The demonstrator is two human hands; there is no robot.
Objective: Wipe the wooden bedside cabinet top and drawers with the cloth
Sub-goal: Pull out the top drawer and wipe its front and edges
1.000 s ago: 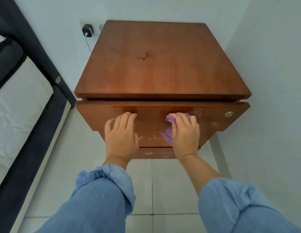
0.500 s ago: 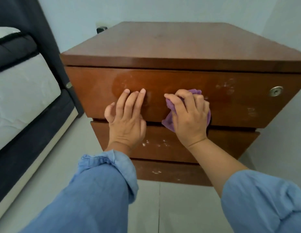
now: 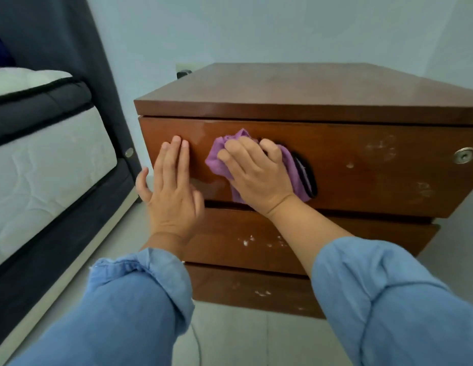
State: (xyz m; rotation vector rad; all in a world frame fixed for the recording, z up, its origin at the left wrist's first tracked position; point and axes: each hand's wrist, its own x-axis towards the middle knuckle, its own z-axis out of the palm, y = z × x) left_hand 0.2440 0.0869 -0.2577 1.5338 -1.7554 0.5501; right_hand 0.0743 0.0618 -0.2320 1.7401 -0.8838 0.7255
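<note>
From the head camera I see the wooden bedside cabinet standing against a pale wall, with 3 drawer fronts stacked below its top.

1. Right hand: its fingers are curled over a bunched purple cloth and press it flat against the top drawer, left of centre. Part of the cloth trails to the right of the hand, over a dark oval recess in the drawer front.
2. Left hand: its fingers are straight and together, laid flat on the left end of the same drawer front, thumb spread out beyond the cabinet's left corner. It holds nothing.
3. Both forearms wear rolled blue denim sleeves.

Surface condition: pale smudges show on the right half of the top drawer, and white flecks mark the middle drawer and the bottom drawer. A round metal lock sits at the far right of the top drawer.

Labels: I can read no brand, label or writing on any surface.

Surroundings: a bed with a white quilted mattress and dark frame stands to the left of the cabinet, on a light tiled floor. A dark plug shows on the wall behind the cabinet's rear left corner.
</note>
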